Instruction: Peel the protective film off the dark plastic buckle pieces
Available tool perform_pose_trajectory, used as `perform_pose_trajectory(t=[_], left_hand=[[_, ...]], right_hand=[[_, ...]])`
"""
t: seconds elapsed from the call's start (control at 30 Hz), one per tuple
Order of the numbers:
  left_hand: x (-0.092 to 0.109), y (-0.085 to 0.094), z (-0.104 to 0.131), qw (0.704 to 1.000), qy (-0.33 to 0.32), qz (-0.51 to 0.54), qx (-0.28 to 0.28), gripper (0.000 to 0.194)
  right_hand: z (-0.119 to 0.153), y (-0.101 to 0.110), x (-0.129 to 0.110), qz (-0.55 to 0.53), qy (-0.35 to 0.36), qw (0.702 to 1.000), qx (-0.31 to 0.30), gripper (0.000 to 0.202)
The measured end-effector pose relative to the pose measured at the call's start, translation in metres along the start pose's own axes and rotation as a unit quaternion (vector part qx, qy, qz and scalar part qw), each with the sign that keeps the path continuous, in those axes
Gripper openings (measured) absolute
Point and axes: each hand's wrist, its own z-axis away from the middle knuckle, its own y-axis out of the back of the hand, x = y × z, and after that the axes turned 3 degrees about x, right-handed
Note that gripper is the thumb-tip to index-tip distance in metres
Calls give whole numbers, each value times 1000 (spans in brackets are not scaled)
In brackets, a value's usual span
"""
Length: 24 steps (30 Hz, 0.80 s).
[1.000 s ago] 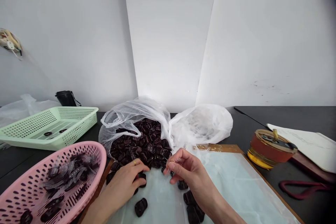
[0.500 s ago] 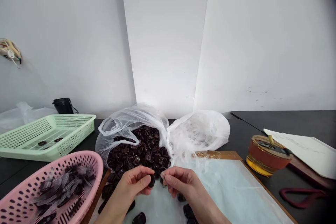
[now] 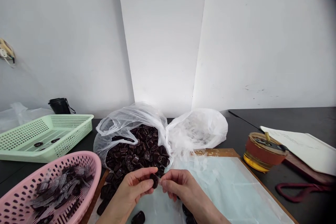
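Observation:
My left hand (image 3: 139,186) pinches a small, glossy dark brown piece (image 3: 154,181) between thumb and fingers. Close beside it, my right hand (image 3: 179,185) is closed in a pinch at the piece's right edge; what its fingertips hold is too small to make out. Behind both hands, a heap of similar dark pieces (image 3: 141,147) spills from a clear plastic bag (image 3: 115,119). Under the hands lies a pale bluish sheet (image 3: 231,185), with a loose dark piece (image 3: 138,217) near the bottom edge. More dark pieces are partly hidden by my right wrist.
Left stands a pink basket (image 3: 96,171) of dark pieces and clear strips, with a green basket (image 3: 78,120) behind. A white bag (image 3: 210,126) holds clear scraps. Right are a tape-wrapped round container (image 3: 265,152), a notebook (image 3: 299,147) and dark red scissor handles (image 3: 291,192).
My hands have come closer together, the right now at the edge of the piece in my left. The dark piece has turned to show more of its face. The view has shifted slightly.

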Motion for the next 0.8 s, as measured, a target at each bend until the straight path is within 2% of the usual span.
perform_pose_trajectory(t=[0.2,0.37,0.5,0.8], left_hand=[[1,-3,2,1000,18,-4,-9,35],[-1,-3,0,1000,2,-30,-5,34],[-4,-1,-2,997,-16,-72,2,33],[-7,-1,-2,998,-10,-68,-13,35]], right_hand=[[-5,1,4,30,-10,999,7,13],[-5,3,4,63,10,998,21,14],[-3,3,2,64,20,998,17,12],[-4,4,7,52,17,999,-2,13]])
